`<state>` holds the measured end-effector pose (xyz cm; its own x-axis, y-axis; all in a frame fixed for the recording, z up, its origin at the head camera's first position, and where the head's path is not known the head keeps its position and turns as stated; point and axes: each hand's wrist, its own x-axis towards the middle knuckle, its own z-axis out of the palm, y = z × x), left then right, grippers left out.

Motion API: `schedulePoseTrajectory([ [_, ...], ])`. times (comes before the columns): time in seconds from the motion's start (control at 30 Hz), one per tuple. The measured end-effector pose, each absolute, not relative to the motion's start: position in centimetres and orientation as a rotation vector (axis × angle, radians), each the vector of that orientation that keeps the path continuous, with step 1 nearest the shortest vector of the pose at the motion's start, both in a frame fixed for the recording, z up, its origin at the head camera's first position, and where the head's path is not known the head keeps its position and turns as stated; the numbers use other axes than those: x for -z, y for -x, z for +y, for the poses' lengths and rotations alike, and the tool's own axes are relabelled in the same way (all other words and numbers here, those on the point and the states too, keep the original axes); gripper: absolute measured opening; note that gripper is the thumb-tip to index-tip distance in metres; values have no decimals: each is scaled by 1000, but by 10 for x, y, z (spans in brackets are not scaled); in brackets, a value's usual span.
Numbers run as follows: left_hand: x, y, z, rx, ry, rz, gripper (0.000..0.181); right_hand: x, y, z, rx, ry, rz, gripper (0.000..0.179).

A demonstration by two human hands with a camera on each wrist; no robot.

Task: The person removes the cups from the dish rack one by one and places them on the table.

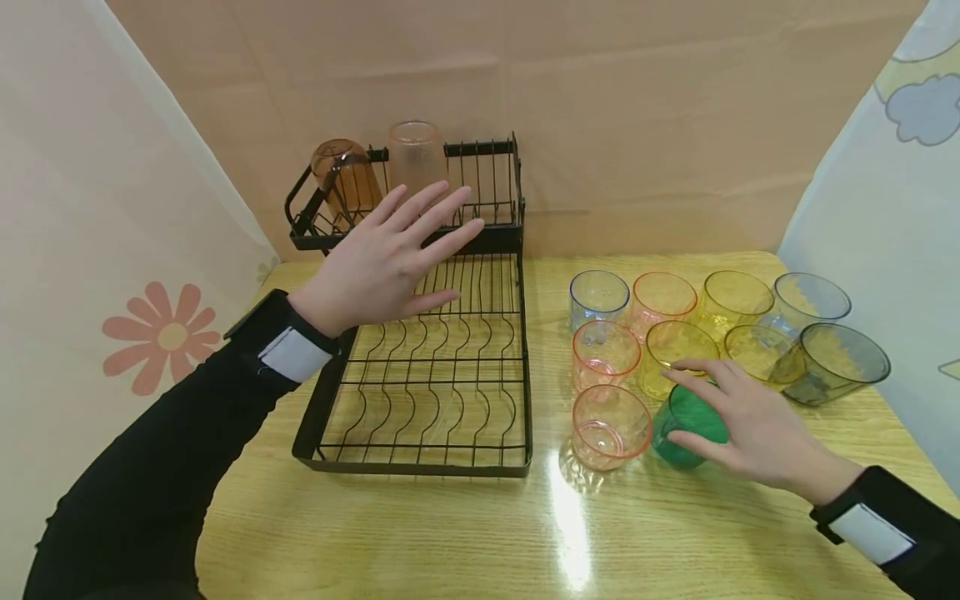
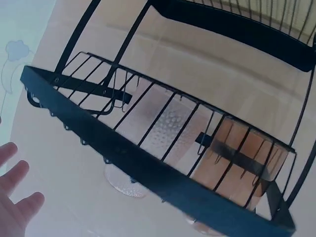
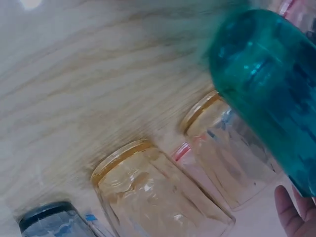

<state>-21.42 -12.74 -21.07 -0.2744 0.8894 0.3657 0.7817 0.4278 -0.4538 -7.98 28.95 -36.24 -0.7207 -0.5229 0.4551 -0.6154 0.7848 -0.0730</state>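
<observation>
My left hand point(image 1: 378, 265) is held above the black dish rack point(image 1: 412, 468), its fingers spread and nothing in them. Just past its fingertips, a clear pinkish glass point(image 1: 415, 154) sits upside down on the upper tier, beside an upturned brown glass point(image 1: 347, 179). The left wrist view shows both glasses through the tier's wires, with the left fingers point(image 2: 16, 178) off to one side. On the right, my right hand point(image 1: 757, 421) is at a green glass point(image 1: 686, 429), thumb in front and fingers extended beyond its rim. In the right wrist view fingertips appear beside that rim; firm contact is unclear.
Several tinted glasses stand upright around the green one: a pink-rimmed glass point(image 1: 611, 429) to its left, a yellow glass point(image 1: 678, 354) behind, a dark grey glass point(image 1: 832, 367) to the right. The wooden table point(image 1: 420, 533) meets a cloth backdrop point(image 1: 637, 125) behind.
</observation>
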Motion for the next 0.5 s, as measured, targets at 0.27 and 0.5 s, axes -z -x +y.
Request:
schedulePoseTrajectory([
  [0.27, 187, 225, -117, -293, 1360, -2141, 74, 333, 85, 288, -379, -828, -2562, 69],
  [0.5, 170, 237, -111, -322, 1280, -2198, 73, 315, 93, 277, -373, -934, -2503, 71],
])
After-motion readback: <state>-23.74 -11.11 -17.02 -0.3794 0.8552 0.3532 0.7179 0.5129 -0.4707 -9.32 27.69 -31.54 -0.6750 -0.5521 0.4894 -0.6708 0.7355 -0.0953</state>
